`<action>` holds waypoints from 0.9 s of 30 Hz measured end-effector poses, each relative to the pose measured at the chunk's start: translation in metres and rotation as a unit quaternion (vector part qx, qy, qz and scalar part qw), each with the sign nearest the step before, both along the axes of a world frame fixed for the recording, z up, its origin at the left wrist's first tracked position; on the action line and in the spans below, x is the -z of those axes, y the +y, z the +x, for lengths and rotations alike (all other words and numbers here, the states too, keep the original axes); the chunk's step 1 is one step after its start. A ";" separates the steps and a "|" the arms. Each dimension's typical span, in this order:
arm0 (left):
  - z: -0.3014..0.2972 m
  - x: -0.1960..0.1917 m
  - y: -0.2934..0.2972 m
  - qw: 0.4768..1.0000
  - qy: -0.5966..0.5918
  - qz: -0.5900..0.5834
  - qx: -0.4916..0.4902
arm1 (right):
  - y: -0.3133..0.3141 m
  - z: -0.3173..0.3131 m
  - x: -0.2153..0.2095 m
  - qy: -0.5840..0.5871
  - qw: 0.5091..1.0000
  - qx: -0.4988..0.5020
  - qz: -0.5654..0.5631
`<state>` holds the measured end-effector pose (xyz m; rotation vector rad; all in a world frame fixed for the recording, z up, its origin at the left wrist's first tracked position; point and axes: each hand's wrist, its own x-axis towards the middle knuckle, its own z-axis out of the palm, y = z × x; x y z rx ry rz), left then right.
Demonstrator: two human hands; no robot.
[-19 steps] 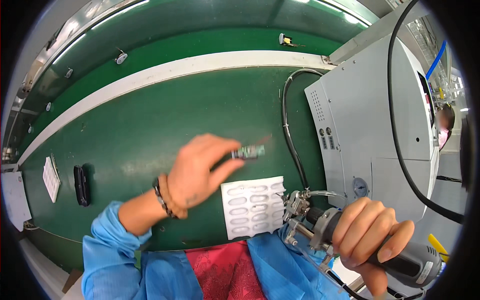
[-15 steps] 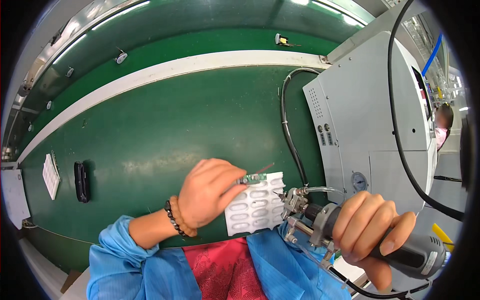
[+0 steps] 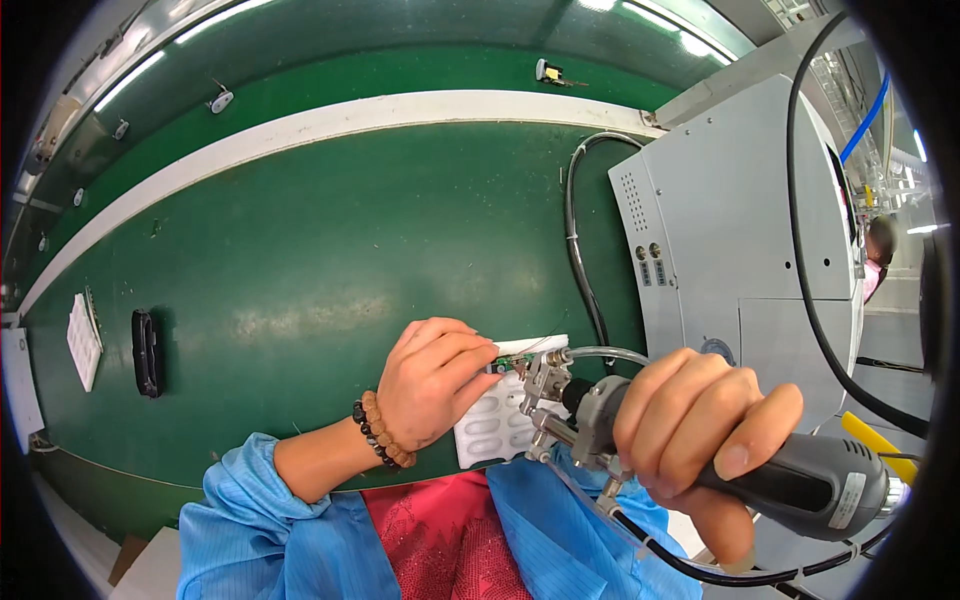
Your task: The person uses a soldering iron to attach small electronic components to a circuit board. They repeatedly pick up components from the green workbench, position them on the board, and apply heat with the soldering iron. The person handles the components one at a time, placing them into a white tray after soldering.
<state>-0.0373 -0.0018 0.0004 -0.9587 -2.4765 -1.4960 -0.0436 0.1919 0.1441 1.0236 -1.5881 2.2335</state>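
Left hand (image 3: 435, 390): thumb and fingertips pinched together on a small green circuit board (image 3: 507, 362), near the near edge of the worktop (image 3: 300, 250), right of its middle. The board lies over the far part of a white tray (image 3: 488, 432) with rows of oval pockets; whether board and tray touch cannot be told. A beaded bracelet (image 3: 378, 428) is worn at the left wrist.

Right hand (image 3: 700, 435): clamped around the grip of a grey and black powered hand tool (image 3: 815, 490), held slanting across the near right corner of the worktop. Its metal head (image 3: 545, 382) points at the right end of the board; contact between them cannot be confirmed. A clear tube (image 3: 612, 353) runs from the metal head toward the right.

Surroundings: a grey machine (image 3: 710, 210) stands along the right edge of the worktop, with a black hose (image 3: 572, 225) curving beside it. Toward the left edge lie a long black case (image 3: 148, 355) and, farther left, a second white tray (image 3: 83, 345). A white rail (image 3: 350, 122) borders the far edge
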 end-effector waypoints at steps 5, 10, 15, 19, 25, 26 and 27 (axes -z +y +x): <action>-0.002 0.001 0.000 1.000 -0.007 0.011 0.009 | -0.004 0.004 -0.007 -0.059 0.998 -0.006 0.019; -0.003 0.000 0.000 1.000 -0.014 0.016 0.013 | -0.006 -0.001 -0.003 -0.046 0.999 -0.015 0.018; -0.002 0.002 -0.002 1.000 -0.005 0.015 0.010 | -0.008 -0.007 0.003 -0.016 0.999 -0.019 0.034; -0.003 0.002 -0.001 1.000 -0.002 0.016 0.012 | -0.010 -0.008 0.003 -0.003 0.998 -0.024 0.060; -0.002 0.003 -0.002 0.999 -0.015 0.025 0.015 | -0.014 -0.012 0.000 -0.006 0.993 -0.050 0.109; -0.002 0.004 -0.001 0.999 -0.014 0.030 0.016 | -0.014 -0.012 0.000 -0.005 0.992 -0.050 0.113; -0.002 0.003 -0.001 0.999 -0.014 0.034 0.017 | -0.014 -0.012 -0.001 -0.008 0.992 -0.045 0.115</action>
